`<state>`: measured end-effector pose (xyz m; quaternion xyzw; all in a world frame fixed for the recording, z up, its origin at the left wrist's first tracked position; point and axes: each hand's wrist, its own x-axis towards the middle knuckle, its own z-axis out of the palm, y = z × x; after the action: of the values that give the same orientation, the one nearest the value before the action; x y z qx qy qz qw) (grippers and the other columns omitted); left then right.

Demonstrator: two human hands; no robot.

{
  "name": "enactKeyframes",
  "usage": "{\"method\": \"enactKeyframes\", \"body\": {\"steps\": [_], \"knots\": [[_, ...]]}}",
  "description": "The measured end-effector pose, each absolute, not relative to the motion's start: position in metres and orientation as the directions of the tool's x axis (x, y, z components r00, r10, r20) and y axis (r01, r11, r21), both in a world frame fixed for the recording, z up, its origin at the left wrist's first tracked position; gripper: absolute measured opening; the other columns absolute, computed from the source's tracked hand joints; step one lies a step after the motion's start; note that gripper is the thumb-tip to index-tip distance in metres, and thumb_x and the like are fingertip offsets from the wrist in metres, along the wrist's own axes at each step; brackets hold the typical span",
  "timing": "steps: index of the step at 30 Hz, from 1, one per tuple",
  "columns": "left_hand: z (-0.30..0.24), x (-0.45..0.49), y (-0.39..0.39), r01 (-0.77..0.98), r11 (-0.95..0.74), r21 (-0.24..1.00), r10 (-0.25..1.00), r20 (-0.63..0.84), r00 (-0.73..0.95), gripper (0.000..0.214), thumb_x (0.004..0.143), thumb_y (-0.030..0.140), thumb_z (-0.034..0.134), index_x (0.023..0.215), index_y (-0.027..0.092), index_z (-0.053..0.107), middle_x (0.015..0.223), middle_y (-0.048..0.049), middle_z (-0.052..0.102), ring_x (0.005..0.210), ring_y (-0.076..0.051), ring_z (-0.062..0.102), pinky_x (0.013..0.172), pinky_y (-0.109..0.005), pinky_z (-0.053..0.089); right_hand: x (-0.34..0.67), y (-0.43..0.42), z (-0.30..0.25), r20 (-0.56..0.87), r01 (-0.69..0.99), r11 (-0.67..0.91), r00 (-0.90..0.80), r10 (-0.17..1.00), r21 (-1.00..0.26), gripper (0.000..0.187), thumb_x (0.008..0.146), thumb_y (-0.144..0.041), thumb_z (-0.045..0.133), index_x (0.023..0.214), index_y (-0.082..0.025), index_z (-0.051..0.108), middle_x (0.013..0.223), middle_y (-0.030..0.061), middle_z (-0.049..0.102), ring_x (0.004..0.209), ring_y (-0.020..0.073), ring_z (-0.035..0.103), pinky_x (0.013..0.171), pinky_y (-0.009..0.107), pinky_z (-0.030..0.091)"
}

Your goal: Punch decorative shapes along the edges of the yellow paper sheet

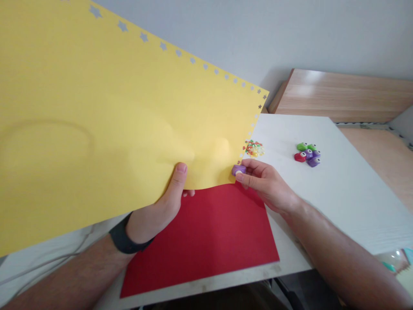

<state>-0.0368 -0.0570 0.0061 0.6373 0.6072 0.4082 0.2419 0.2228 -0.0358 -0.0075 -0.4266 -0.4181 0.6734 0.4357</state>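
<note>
Tabletop [322, 185], white with a faint grain, spreads beneath the work, with a wooden panel [342, 92] standing beyond its far edge. Above it, slanting across the left and middle of the view, is a large sheet of yellow paper [112, 107], raised off the table and slightly buckled near its lower right. Partly under it, a red sheet [219, 232] lies flat along the near edge.

The left hand [169, 202], a dark wristband [124, 237] at its wrist, holds the yellow paper by the lower edge, thumb on top and fingertips showing below. The right hand [266, 181] pinches a small purple punch narrowly between thumb and fingers, the thumb against its white button.

On the table to the right, well apart from both hands, six more punches [308, 154] sit in a tight cluster: two green, one red, three purple. Nearer, just beyond the right hand, is a small heap of cut-outs [254, 148] in red, green and yellow.

The purple punch [238, 168] in the grip sits over the paper's right edge, close to the lower corner. Punched holes [144, 37], some of them stars, line the top edge and continue down the right side towards it.
</note>
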Motion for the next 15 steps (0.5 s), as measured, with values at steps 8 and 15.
{"method": "enactKeyframes", "body": {"steps": [8, 15], "knots": [[0.0053, -0.0381, -0.0572, 0.552, -0.131, 0.823, 0.976, 0.205, -0.075, 0.050, 0.100, 0.054, 0.059, 0.057, 0.028, 0.064, 0.075, 0.0035, 0.077, 0.087, -0.020, 0.076, 0.133, -0.040, 0.033, 0.2224, -0.0361, -0.0069, -0.197, -0.222, -0.252, -0.244, 0.950, -0.942, 0.034, 0.077, -0.035, 0.094, 0.101, -0.021, 0.076, 0.094, 0.0016, 0.075, 0.077, 0.0133, 0.061, 0.074, 0.029, 0.048], [0.0052, -0.0366, -0.0568, 0.543, -0.129, 0.830, 0.975, 0.206, -0.083, 0.047, 0.098, 0.054, 0.061, 0.059, 0.028, 0.065, 0.078, 0.0025, 0.079, 0.090, -0.020, 0.076, 0.128, -0.038, 0.042, 0.2216, -0.0351, -0.0063, -0.197, -0.233, -0.255, -0.246, 0.949, -0.938, 0.033, 0.077, -0.034, 0.094, 0.100, -0.020, 0.075, 0.092, 0.0007, 0.074, 0.075, 0.0117, 0.059, 0.073, 0.027, 0.047]]}}
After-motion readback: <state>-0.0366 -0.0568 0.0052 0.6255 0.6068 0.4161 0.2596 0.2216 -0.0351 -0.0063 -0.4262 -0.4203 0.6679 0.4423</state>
